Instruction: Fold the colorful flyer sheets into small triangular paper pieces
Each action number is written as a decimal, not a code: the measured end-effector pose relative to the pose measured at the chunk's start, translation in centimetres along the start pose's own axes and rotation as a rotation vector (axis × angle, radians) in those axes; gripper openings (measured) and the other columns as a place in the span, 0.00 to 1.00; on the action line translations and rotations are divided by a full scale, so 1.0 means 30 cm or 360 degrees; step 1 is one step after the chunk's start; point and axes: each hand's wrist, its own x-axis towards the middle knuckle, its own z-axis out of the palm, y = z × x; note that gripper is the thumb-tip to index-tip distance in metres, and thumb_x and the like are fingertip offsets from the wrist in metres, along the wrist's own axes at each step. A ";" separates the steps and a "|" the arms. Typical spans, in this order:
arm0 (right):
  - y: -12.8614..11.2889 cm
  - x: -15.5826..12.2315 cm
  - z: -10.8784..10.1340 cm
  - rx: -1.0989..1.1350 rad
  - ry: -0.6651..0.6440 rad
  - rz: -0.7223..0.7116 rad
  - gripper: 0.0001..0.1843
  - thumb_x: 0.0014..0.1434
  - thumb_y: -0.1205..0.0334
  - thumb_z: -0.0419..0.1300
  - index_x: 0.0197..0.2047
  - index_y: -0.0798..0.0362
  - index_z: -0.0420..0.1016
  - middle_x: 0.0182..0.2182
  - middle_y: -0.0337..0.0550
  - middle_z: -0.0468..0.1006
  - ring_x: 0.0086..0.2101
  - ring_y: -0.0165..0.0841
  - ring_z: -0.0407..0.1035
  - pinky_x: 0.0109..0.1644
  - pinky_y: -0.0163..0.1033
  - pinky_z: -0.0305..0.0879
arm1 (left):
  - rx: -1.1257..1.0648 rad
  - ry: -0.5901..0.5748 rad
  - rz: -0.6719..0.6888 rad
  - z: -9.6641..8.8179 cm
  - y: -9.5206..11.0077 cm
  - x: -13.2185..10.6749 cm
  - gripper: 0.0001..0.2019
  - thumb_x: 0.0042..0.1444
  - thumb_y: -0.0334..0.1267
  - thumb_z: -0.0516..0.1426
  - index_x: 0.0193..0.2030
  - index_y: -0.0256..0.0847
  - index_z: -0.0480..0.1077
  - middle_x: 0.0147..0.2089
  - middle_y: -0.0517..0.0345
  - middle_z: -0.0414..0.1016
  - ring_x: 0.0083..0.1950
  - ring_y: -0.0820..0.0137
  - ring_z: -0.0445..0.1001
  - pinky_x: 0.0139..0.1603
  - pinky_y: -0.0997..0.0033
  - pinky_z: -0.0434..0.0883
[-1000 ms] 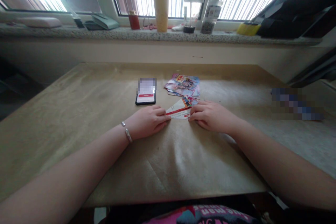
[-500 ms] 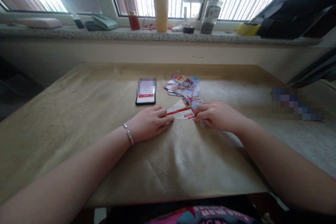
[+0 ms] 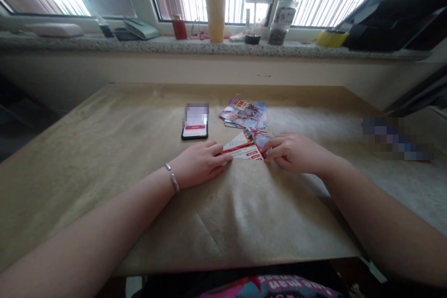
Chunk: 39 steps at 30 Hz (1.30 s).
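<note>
A folded printed paper (image 3: pixel 240 152), white with red edges and red labels, lies between my hands on the brown table cover. My left hand (image 3: pixel 197 162) rests flat with its fingers stretched out, the fingertips pressing the paper's left end. At the right end, my right hand (image 3: pixel 291 152) pinches the corner between thumb and fingers; its fingers partly hide a colourful portion of the sheet. Just beyond the paper is a small stack of colourful printed leaflets (image 3: pixel 244 114). A phone (image 3: pixel 194 132) with a lit, blurred screen lies beyond my left hand.
The brown-covered table (image 3: pixel 139 116) runs up to the wall below a stone windowsill (image 3: pixel 167 46). On the sill stand a tall yellowish container (image 3: pixel 214 4), a red jar (image 3: pixel 179 29) and a black bag (image 3: pixel 391 18). A blurred item (image 3: pixel 394 138) lies far right.
My right hand has slid slightly to the right along the folded paper, and more of its red-edged right end shows. My left hand stays in place.
</note>
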 end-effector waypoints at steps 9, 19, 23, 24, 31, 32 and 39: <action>0.014 -0.009 0.010 0.0196 0.0024 0.0038 0.18 0.50 0.74 0.51 0.31 0.47 0.80 0.40 0.36 0.81 0.39 0.31 0.74 0.44 0.37 0.65 | -0.0066 0.0025 0.0022 0.008 -0.002 0.006 0.14 0.64 0.38 0.48 0.53 0.41 0.68 0.47 0.51 0.71 0.43 0.65 0.66 0.45 0.66 0.68; -0.064 0.053 0.068 -0.0067 0.0211 0.0099 0.19 0.58 0.66 0.52 0.50 0.43 0.76 0.38 0.43 0.77 0.34 0.31 0.70 0.34 0.35 0.58 | -0.0083 0.0072 0.0063 0.012 0.004 0.033 0.16 0.65 0.39 0.47 0.58 0.46 0.65 0.46 0.51 0.69 0.43 0.66 0.66 0.46 0.65 0.66; -0.074 0.068 0.081 -0.0040 0.0213 0.0054 0.19 0.57 0.67 0.52 0.48 0.45 0.76 0.37 0.43 0.77 0.34 0.32 0.69 0.36 0.36 0.59 | -0.0058 0.0086 0.0063 0.004 0.008 0.032 0.16 0.64 0.38 0.48 0.57 0.45 0.66 0.46 0.51 0.70 0.44 0.66 0.66 0.46 0.65 0.66; -0.072 0.067 0.081 -0.0027 0.0209 0.0059 0.19 0.57 0.68 0.51 0.48 0.45 0.77 0.37 0.43 0.77 0.34 0.32 0.69 0.36 0.36 0.59 | -0.0054 0.0088 0.0061 0.000 0.006 0.028 0.16 0.64 0.38 0.47 0.56 0.45 0.66 0.46 0.51 0.70 0.43 0.66 0.66 0.45 0.65 0.66; -0.053 0.041 0.078 0.0097 0.0217 0.0103 0.17 0.56 0.69 0.51 0.43 0.47 0.78 0.39 0.43 0.77 0.34 0.31 0.70 0.36 0.35 0.60 | -0.0061 0.0014 0.0126 -0.026 -0.035 0.001 0.15 0.59 0.33 0.52 0.53 0.44 0.69 0.46 0.53 0.73 0.42 0.67 0.69 0.44 0.66 0.67; -0.053 0.040 0.078 0.0106 0.0216 0.0113 0.17 0.56 0.69 0.51 0.42 0.48 0.78 0.38 0.43 0.77 0.34 0.31 0.70 0.36 0.35 0.60 | -0.0082 0.0013 0.0125 -0.028 -0.040 -0.002 0.15 0.59 0.33 0.52 0.52 0.43 0.69 0.46 0.53 0.73 0.43 0.67 0.70 0.44 0.66 0.68; -0.034 0.033 0.083 0.0173 0.0228 0.0144 0.12 0.54 0.70 0.51 0.34 0.51 0.75 0.35 0.42 0.75 0.34 0.31 0.68 0.35 0.34 0.59 | -0.0185 -0.0009 0.0054 -0.042 -0.069 -0.026 0.14 0.58 0.29 0.49 0.44 0.41 0.74 0.46 0.54 0.76 0.44 0.66 0.73 0.44 0.66 0.71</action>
